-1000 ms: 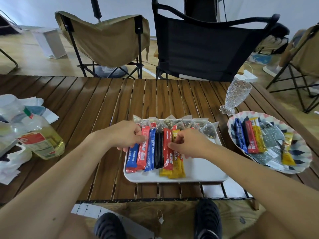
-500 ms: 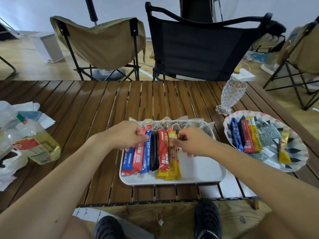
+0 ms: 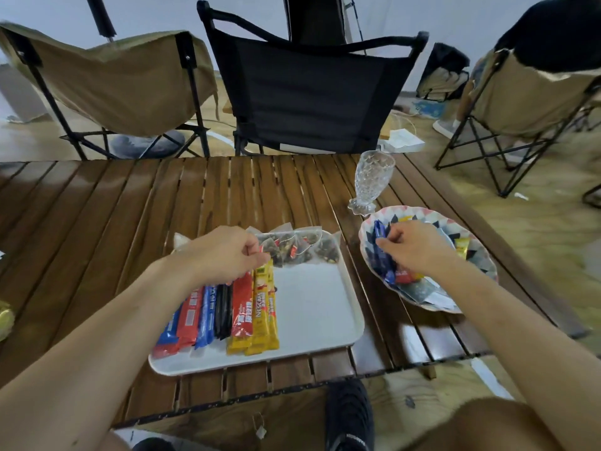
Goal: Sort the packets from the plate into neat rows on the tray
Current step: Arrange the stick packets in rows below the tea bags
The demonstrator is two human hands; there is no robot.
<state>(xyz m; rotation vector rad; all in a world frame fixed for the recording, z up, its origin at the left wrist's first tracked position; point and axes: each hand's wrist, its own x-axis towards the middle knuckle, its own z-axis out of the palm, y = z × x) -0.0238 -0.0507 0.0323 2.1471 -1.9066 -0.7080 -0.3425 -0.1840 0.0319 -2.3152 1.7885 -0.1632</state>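
A white tray [image 3: 318, 307] lies on the wooden table and holds a row of stick packets [image 3: 224, 317] in blue, red, black and yellow. A row of clear tea bags [image 3: 299, 247] runs along its far edge. My left hand [image 3: 224, 255] rests with curled fingers on the upper ends of the stick packets. The patterned plate [image 3: 481, 255] sits to the right with more packets in it. My right hand [image 3: 413, 249] is over the plate and pinches a blue stick packet [image 3: 379, 232] by its upper end.
A cut-glass goblet [image 3: 370, 183] stands just behind the plate. Folding chairs, one tan [image 3: 113, 76] and one black [image 3: 309, 92], line the table's far side. The table's near edge [image 3: 292, 388] runs just below the tray, with my shoe under it.
My right hand left the tray, moved right to the plate and took hold of a blue stick packet. My left hand stayed on the packets in the tray. The camera swung right.
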